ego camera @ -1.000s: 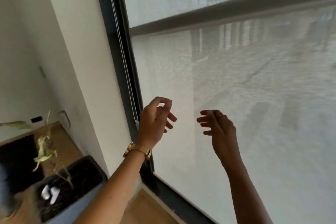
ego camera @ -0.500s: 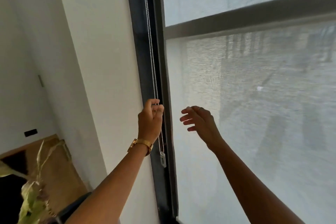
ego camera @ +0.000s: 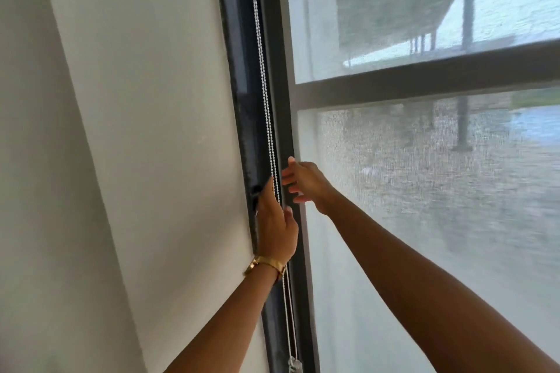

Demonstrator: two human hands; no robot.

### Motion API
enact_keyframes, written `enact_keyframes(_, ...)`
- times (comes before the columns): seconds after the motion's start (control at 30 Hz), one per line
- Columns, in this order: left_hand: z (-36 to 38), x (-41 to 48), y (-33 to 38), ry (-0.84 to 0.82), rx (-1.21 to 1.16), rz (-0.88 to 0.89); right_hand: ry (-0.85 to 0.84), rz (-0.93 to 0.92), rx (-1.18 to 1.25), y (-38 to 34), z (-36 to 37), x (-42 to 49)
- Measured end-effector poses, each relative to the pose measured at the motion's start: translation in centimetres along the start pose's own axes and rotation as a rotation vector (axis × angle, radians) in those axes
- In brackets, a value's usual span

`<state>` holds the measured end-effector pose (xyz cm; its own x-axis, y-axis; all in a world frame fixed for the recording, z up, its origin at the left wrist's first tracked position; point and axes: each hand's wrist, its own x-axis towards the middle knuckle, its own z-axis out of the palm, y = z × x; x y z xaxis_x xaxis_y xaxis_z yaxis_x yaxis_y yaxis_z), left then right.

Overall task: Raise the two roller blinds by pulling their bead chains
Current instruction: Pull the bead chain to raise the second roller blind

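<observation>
against the dark window frame [ego camera: 242,70], the left hand [ego camera: 275,227] is closed around the bead chain [ego camera: 263,70], which hangs in two strands down the frame's channel between white wall [ego camera: 136,130] and roller blind [ego camera: 424,191]. just beside it, the right hand [ego camera: 303,182] is open, fingers spread, holding nothing, at the blind's left edge. a gold bracelet [ego camera: 266,263] circles the left wrist.

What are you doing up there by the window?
A person is starting to raise a roller blind. The left hand is closed on the bead chain that hangs along the dark window frame. The right hand is open, fingers spread, reaching toward the chain just above. The blind is down over the glass.
</observation>
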<state>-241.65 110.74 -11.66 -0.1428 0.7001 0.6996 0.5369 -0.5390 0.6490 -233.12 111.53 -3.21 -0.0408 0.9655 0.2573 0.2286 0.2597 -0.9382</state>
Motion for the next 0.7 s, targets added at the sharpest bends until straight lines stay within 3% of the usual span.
enact_keyframes(0.27,2.3,1.2,-0.7,0.186,-0.186,-0.082,-0.143,0.018,-0.014,-3.6,0.1,3.5)
enact_keyframes(0.4,1.9,2.2,-0.6,0.206,-0.299,-0.087,-0.073,-0.031,-0.008,-5.7,-0.1,3.5)
enact_keyframes(0.5,1.4,2.3,0.1,0.102,-0.471,-0.076,-0.053,-0.093,0.074,-9.0,-1.4,3.6)
enact_keyframes(0.6,0.2,3.5,2.5,-0.133,-0.648,-0.116,-0.141,-0.165,0.286,-13.4,-2.7,3.6)
enact_keyframes(0.7,-1.8,6.0,6.4,-0.287,-0.785,-0.065,-0.083,-0.297,0.264,-17.6,-3.2,3.7)
